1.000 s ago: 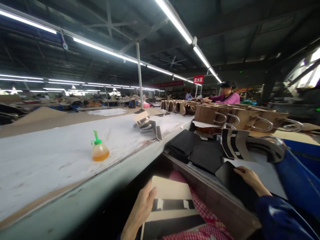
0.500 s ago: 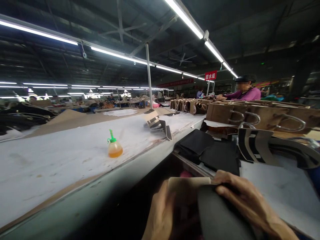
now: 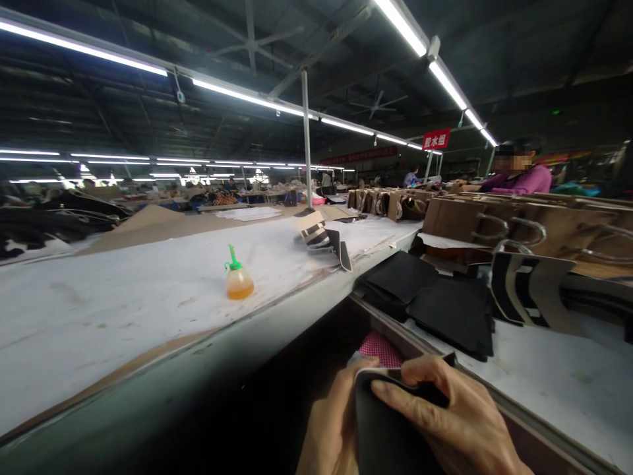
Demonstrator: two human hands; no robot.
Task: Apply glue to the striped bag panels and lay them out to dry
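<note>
Left hand [image 3: 332, 419] grips the dark panel [image 3: 388, 439] along its left edge, right hand [image 3: 450, 409] pinches its top; aligning, seemingly, so next: edges held flush!

Left hand [image 3: 329, 422]: bare, partly obscured; the thumb side is exposed and the lower edge of the view cuts off the wrist. Right hand [image 3: 457, 415]: bare; the thumb, knuckles and broad back are exposed, with fine creases across the joints. Garment [image 3: 380, 348]: small gingham check, pinkish red and white, rounded upper outline; lower part concealed behind the hands, garment type indeterminable
</note>
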